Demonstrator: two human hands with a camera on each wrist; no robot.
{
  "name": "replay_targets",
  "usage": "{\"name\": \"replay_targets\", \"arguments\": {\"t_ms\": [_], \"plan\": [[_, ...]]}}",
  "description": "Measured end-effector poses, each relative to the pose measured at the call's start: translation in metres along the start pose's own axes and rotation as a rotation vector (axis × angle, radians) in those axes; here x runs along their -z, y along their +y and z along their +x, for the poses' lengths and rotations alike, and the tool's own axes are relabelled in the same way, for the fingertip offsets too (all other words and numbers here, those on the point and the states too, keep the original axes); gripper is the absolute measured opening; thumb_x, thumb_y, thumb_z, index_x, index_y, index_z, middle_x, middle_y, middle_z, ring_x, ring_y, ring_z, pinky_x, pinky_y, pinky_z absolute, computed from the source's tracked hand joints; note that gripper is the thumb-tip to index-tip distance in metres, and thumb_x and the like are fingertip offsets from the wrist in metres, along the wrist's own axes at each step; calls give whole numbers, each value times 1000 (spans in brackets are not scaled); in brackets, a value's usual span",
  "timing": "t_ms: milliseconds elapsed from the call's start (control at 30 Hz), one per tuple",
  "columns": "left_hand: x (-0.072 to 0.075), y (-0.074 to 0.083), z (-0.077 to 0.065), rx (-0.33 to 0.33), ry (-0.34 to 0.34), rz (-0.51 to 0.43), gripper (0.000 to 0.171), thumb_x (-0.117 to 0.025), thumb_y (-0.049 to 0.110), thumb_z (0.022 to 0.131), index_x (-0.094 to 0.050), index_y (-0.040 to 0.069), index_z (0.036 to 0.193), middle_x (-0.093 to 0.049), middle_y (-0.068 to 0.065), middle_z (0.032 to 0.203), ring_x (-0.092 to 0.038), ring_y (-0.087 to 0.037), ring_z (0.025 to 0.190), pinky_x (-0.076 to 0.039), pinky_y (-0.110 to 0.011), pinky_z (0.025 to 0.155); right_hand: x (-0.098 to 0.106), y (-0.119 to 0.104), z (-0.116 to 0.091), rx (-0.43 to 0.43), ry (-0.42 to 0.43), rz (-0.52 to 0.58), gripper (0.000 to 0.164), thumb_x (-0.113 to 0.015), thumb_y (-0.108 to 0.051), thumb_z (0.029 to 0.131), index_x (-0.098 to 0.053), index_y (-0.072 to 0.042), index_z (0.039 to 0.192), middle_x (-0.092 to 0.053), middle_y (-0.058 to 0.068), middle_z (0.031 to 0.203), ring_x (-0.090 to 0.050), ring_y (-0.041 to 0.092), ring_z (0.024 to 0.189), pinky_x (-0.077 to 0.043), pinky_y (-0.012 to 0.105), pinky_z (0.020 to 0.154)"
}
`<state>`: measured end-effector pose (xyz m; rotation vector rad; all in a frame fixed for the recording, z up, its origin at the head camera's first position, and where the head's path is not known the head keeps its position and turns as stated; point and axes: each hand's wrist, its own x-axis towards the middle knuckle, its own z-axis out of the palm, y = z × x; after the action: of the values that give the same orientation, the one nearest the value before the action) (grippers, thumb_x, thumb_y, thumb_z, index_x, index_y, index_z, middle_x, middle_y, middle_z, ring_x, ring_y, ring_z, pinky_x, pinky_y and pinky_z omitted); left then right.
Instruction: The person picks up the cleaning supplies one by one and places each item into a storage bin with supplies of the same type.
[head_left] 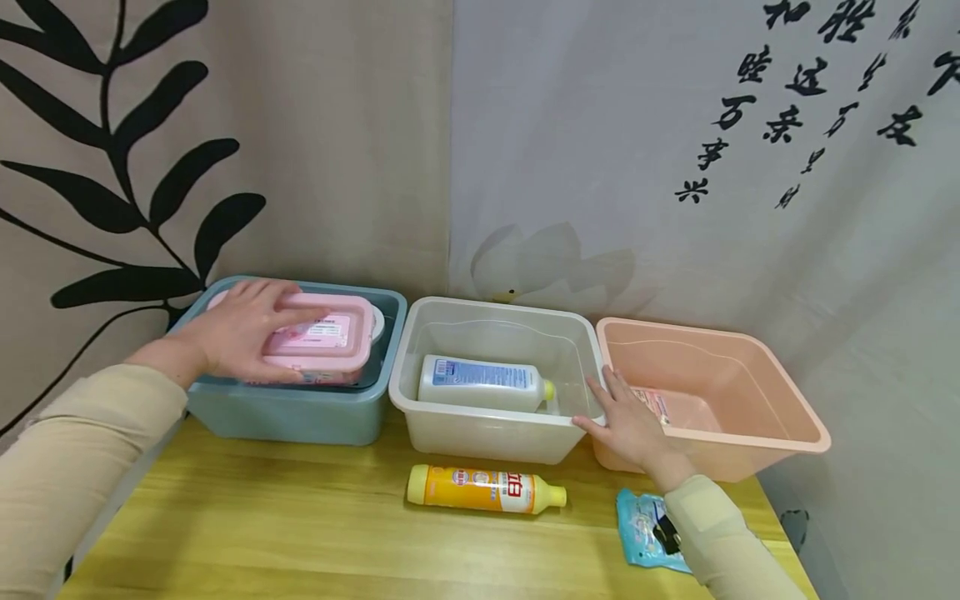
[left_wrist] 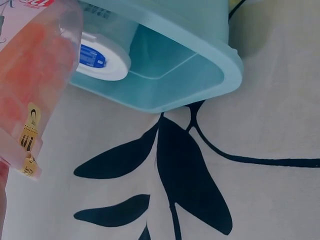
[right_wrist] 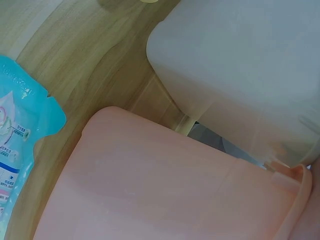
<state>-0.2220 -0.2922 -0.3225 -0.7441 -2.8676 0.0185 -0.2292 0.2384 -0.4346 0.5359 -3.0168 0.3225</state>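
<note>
My left hand [head_left: 240, 333] grips a pink lidded plastic box [head_left: 348, 354] from above, thumb on the near side and fingers across the lid. The box is over the blue bin [head_left: 285, 417] at the left. From the left wrist, the clear-sided box [left_wrist: 35, 65] shows beside the bin's opening. Inside that bin is a white-lidded container [left_wrist: 110, 65] with a blue label. My right hand [head_left: 630, 421] rests with spread fingers where the white bin [head_left: 480, 437] and the peach bin [head_left: 720, 358] meet. A white bottle [head_left: 480, 398] lies in the white bin.
A yellow bottle [head_left: 476, 490] lies on the wooden table [head_left: 300, 533] before the white bin. To its right, a turquoise packet [head_left: 637, 525] is partly hidden by my right forearm. A small printed packet [head_left: 652, 404] sits in the peach bin. Curtains hang behind the bins.
</note>
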Motion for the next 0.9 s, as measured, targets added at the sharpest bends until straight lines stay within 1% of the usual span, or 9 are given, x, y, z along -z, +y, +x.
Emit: {"name": "replay_targets", "arguments": {"t_ms": [200, 600, 800, 900], "plan": [[-6, -2, 2, 25, -8, -19, 84, -74, 61, 62, -49, 25, 135, -41, -17, 134, -34, -37, 120, -28, -62, 101, 0, 0, 0, 2, 5, 5, 77, -52, -55, 88, -35, -7, 145, -19, 23, 154, -19, 42, 141, -33, 62, 103], [-22, -2, 10, 10, -29, -37, 84, -72, 63, 64, -49, 27, 135, -42, -18, 134, -38, -38, 119, -31, -62, 99, 0, 0, 0, -3, 3, -1, 77, -52, -56, 88, -34, -7, 145, -19, 23, 154, -18, 41, 141, -33, 62, 103], [-29, -5, 11, 15, -48, -34, 82, -70, 65, 65, -50, 28, 135, -40, -19, 136, -34, -37, 122, -27, -61, 102, 0, 0, 1, 3, 5, -7, 77, -52, -56, 88, -35, -7, 145, -19, 24, 153, -18, 42, 141, -35, 63, 101], [-31, -5, 12, 16, -51, -25, 83, -70, 66, 64, -49, 28, 135, -40, -18, 136, -35, -37, 121, -29, -63, 101, 0, 1, 1, 0, 5, -6, 77, -52, -56, 88, -34, -8, 145, -19, 24, 153, -18, 42, 141, -35, 63, 101]]}}
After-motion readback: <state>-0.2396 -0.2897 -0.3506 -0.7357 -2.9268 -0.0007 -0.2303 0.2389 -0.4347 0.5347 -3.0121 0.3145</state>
